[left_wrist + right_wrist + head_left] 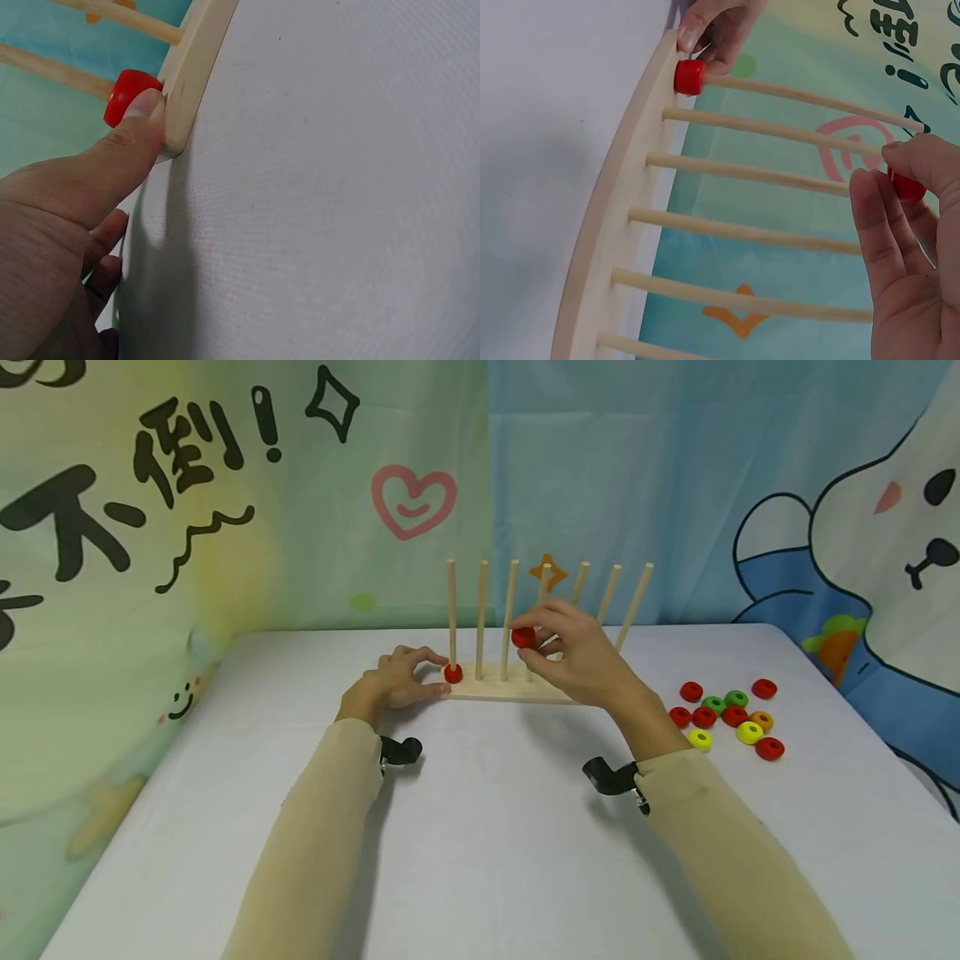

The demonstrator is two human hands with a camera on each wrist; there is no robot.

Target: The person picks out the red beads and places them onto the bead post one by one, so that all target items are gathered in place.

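Note:
A wooden peg rack (517, 692) with a row of upright pegs stands towards the back of the table. One red bead (453, 673) sits at the foot of its leftmost peg. My left hand (401, 678) grips the rack's left end, the thumb in front and the other fingers behind; the thumb lies close by that bead in the left wrist view. Between thumb and fingertips, my right hand (581, 652) pinches a second red bead (523, 637), held up in front of the middle pegs. In the right wrist view this bead (907, 186) is partly covered by the thumb.
Several loose beads lie on the table to the right: red ones (769, 748), green ones (737, 698), yellow ones (749, 732) and an orange one (762, 721). A printed curtain (600, 468) hangs behind the white table (495, 843).

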